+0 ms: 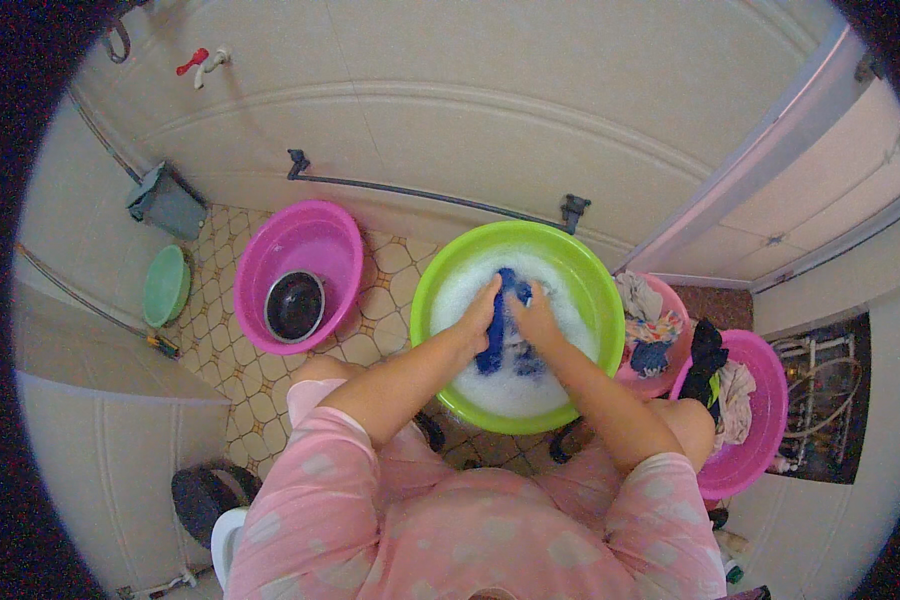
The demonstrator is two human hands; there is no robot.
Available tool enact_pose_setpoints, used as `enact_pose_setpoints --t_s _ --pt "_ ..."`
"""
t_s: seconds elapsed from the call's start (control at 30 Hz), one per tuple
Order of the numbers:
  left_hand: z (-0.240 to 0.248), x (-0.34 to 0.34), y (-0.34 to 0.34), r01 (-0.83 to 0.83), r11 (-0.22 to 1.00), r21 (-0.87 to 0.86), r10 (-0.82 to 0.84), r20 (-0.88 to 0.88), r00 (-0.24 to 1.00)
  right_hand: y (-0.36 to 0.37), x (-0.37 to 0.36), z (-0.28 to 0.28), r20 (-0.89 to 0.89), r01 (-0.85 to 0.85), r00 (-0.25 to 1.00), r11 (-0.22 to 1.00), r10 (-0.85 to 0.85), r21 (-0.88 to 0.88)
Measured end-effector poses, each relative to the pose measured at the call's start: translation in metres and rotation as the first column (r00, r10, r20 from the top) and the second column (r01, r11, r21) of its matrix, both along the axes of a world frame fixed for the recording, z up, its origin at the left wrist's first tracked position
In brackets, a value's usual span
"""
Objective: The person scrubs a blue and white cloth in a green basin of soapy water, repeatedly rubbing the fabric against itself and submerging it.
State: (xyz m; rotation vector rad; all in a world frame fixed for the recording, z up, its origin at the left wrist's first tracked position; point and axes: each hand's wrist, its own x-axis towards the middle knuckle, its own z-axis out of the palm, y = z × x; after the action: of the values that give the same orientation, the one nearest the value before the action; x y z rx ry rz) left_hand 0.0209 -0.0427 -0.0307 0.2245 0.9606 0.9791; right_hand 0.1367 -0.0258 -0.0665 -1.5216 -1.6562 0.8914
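A wide lime-green basin (434, 385) full of white suds (460, 280) stands on the floor between my knees. Over the foam in its middle, my left hand (481, 312) grips a wet blue cloth garment (491, 350), which hangs down into the suds. Close by on the right, my right hand (534, 316) is closed on the upper part of the same garment, its fingers bunched around the fabric. Foam covers the lower end of the garment, so its full shape is hidden.
To the left are a pink basin (255, 240) holding a dark round bowl (295, 306), a small green basin (167, 286) and a grey bin (170, 205). On the right, clothes fill a light pink tub (678, 300) and a magenta tub (770, 420). A dark pipe (420, 193) runs along the wall.
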Motion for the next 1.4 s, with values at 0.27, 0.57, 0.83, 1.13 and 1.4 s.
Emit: enact_pose_setpoints --t_s 0.27,0.57,0.83,1.13,1.4 --pt "0.006 -0.022 0.003 -0.006 0.999 0.036 0.006 -0.011 1.0 -0.047 -0.022 0.077 0.095 -0.336 0.941 0.934 0.326 0.12" --pt "0.012 -0.011 -0.009 0.046 0.992 -0.114 -0.024 0.184 0.983 -0.033 -0.018 0.092 0.356 -0.397 0.864 0.917 0.355 0.05" --pt "0.013 -0.004 -0.011 0.339 0.928 0.153 -0.177 -0.619 0.765 0.012 0.015 0.079 0.068 -0.1 0.992 0.99 0.107 -0.103" --pt "0.002 -0.036 -0.012 0.941 0.337 0.041 0.116 -0.993 0.001 0.024 0.043 0.092 -0.034 -0.326 0.942 0.888 0.333 -0.324" --pt "0.073 -0.019 -0.019 0.798 0.525 0.296 -0.395 -0.746 0.536 0.039 0.052 0.067 -0.225 -0.398 0.917 0.793 0.329 -0.462"
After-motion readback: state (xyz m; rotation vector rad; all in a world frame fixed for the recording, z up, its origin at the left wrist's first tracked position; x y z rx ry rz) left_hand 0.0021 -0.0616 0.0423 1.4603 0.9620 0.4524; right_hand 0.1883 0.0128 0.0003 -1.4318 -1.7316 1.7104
